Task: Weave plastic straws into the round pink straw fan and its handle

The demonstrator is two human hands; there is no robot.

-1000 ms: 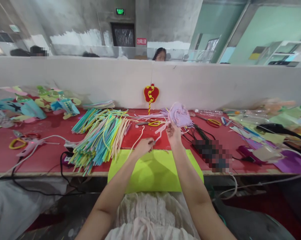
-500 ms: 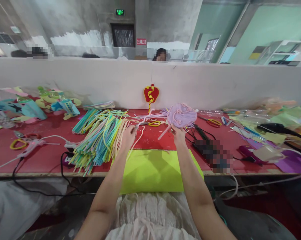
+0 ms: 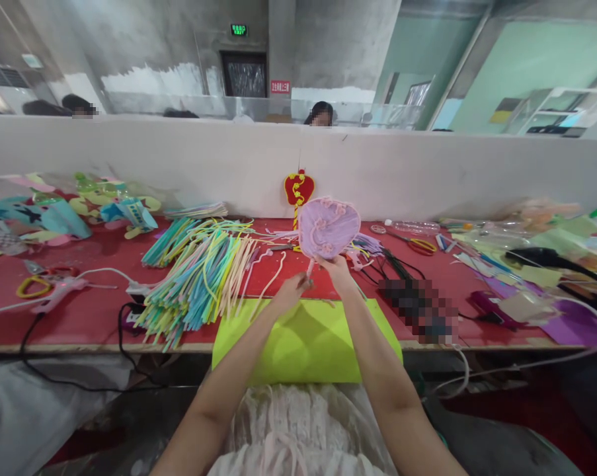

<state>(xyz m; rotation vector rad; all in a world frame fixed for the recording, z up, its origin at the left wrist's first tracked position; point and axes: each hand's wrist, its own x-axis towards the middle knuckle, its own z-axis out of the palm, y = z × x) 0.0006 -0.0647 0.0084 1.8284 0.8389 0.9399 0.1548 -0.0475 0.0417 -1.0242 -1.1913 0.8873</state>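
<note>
A light purple hand fan [image 3: 329,228] with pink flower trim stands raised over the table, its short pink handle [image 3: 310,268] pointing down. My right hand [image 3: 336,270] grips the fan's lower edge, fingers closed. Around the bottom of the handle, the fingers of my left hand [image 3: 294,291] are closed. Beneath both hands lies a bright yellow-green sheet [image 3: 303,344]. A big bundle of pastel pipe cleaners [image 3: 199,277] rests left of my hands. Behind the fan, a red fan with yellow trim [image 3: 298,188] leans against the white partition, partly covered.
Glue gun [image 3: 63,294] and pliers [image 3: 35,285] lie at the left. Scissors [image 3: 420,246], black cables and a purple glue gun [image 3: 494,307] are on the right. A white partition [image 3: 203,152] bounds the red table [image 3: 110,324]; people's heads show beyond it.
The purple fan has moved left and turned more upright in my right hand. My left hand has come right from beside the pipe cleaners to the fan's handle.
</note>
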